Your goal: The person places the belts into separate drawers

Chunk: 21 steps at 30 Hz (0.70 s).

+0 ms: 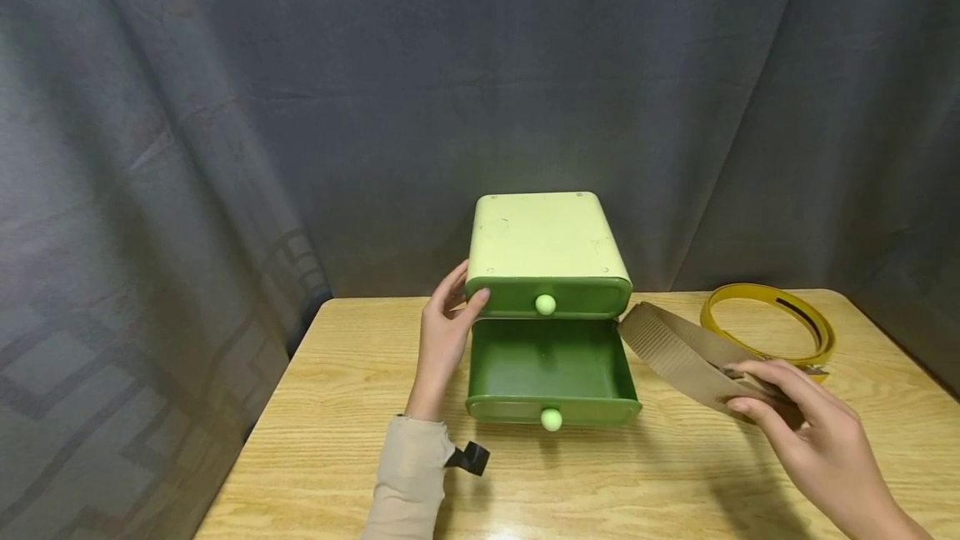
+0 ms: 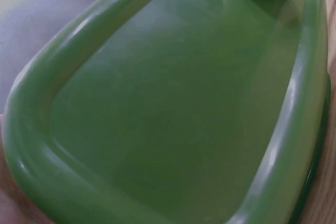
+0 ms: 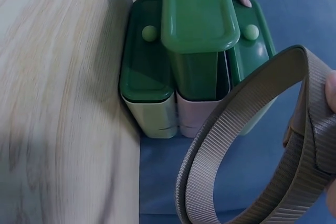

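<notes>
A small drawer cabinet [image 1: 546, 232] with a pale green top stands on the table. Its top drawer [image 1: 510, 298] is closed, and the green drawer below it [image 1: 551, 361] is pulled out, with nothing seen inside. My left hand [image 1: 444, 332] holds the cabinet's left side, its thumb on the top drawer's front edge; its other fingers are partly hidden. My right hand [image 1: 813, 419] grips a coiled brown webbing belt [image 3: 247, 129], just right of the open drawer. The closed bottom drawer [image 3: 147, 61] shows in the right wrist view.
A coiled yellow belt [image 1: 821, 332] lies on the wooden table [image 1: 337, 440] at the back right, behind my right hand. A dark grey curtain [image 1: 450, 107] hangs behind the table and along its sides.
</notes>
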Available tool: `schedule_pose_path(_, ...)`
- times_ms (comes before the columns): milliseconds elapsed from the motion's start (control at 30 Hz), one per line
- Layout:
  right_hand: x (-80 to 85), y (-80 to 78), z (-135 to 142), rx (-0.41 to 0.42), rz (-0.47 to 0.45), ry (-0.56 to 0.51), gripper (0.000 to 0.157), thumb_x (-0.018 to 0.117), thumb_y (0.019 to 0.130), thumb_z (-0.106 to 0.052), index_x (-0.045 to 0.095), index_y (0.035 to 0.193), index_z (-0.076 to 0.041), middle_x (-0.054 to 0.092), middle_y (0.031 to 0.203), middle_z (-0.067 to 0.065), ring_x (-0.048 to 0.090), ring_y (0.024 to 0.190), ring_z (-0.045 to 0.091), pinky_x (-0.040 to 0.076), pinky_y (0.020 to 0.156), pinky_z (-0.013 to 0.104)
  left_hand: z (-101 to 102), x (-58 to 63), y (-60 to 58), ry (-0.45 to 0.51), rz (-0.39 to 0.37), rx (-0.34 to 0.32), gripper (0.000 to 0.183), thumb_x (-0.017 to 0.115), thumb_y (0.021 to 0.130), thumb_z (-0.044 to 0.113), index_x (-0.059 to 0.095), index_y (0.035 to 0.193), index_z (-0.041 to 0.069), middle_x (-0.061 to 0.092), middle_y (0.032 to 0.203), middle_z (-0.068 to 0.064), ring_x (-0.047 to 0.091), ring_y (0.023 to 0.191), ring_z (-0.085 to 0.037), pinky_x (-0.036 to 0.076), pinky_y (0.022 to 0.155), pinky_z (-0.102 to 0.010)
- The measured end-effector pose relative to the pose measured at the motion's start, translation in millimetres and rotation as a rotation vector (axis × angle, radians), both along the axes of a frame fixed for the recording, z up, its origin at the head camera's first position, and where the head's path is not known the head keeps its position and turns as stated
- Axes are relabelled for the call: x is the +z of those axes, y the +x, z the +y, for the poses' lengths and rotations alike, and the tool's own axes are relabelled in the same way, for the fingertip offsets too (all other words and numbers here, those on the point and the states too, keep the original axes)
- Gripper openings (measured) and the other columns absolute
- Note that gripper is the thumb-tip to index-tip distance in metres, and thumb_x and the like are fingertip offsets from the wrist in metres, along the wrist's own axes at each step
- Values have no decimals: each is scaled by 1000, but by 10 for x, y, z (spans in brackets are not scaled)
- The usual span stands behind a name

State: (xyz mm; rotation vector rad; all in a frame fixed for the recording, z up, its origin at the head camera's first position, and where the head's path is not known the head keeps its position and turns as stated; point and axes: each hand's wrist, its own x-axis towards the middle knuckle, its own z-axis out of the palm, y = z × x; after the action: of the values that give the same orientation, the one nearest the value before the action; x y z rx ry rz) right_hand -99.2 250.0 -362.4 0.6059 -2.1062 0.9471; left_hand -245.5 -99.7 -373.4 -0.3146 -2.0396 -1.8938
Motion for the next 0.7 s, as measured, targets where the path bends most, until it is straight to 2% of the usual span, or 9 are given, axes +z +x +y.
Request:
schedule_pose_path(67,1,-2,-10,12,30,-5,38,68,91,-27,69,109,7,67,106,-4,60,92,-1,43,77,6,-2,0,-3,10,-10,-5,52,72,93,22,56,142,18,59,136,-7,60,112,-28,53,88,-40)
schedule_pose_path(200,28,25,-32,7,31,5,39,67,92,-29,69,109,6,67,107,-5,59,95,-2,42,80,6,-4,1,0,10,-14,-6,52,73,93,23,56,142,19,60,135,-6,60,112,-27,52,89,-41)
schedule_pose_path(433,93,52,-90,35,55,11,44,63,94,-35,69,107,7,66,102,-5,52,76,-2,40,62,9,-7,3,3,12,-13,-8,52,72,93,23,56,143,19,59,136,-7,60,112,-28,52,90,-45)
schedule_pose_path(633,149,81,-162,96,106,0,47,64,93,-37,70,103,8,68,102,-1,54,83,0,41,70,8,-6,9,1,4,-16,-3,52,72,93,24,56,142,20,60,136,-5,60,111,-25,53,88,-40)
schedule_pose_path(700,167,92,-183,106,115,0,47,64,93,-37,70,102,8,68,102,-2,54,83,0,41,68,8,-3,6,0,2,-13,-1,51,73,93,24,57,142,21,60,135,-5,61,110,-24,53,88,-38)
